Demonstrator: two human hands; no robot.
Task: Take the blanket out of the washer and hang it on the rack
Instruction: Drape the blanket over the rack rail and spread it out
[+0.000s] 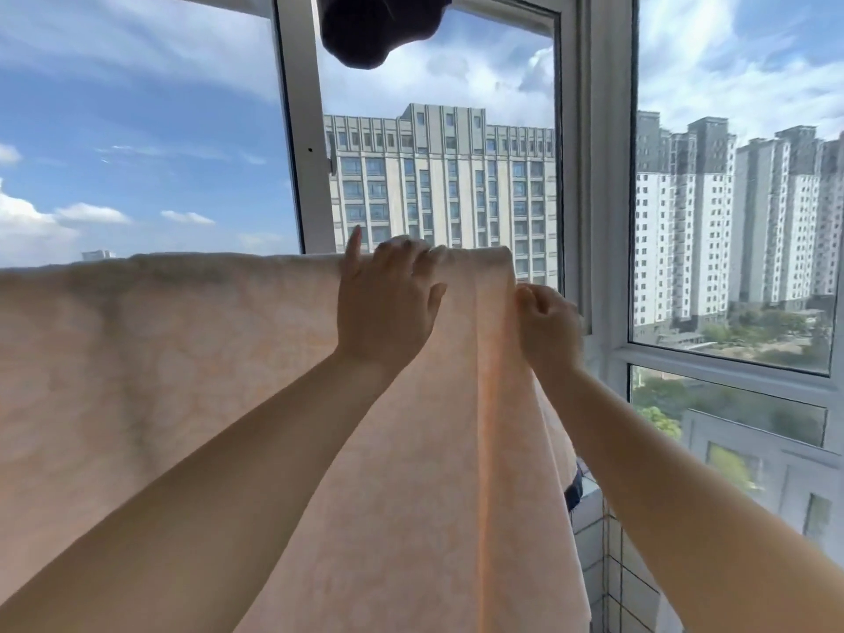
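Peach-coloured, faintly patterned soft blanket (pixel 192 358) cloth is pinched at its right edge, just under the top fold, by the right hand (pixel 545 324), fingers curled tight on it. Just beside it, the left hand (pixel 388 299) lies on the fold's top near the corner, fingers spread and bent over it. From there the blanket hangs draped in front of the white-framed window (pixel 593 175). A dark garment (pixel 379 25) hangs above.

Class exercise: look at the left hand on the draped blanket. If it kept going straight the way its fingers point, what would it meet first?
The left hand points up and away over the blanket top fold. Beyond that, probably the window frame, though depth is unclear.
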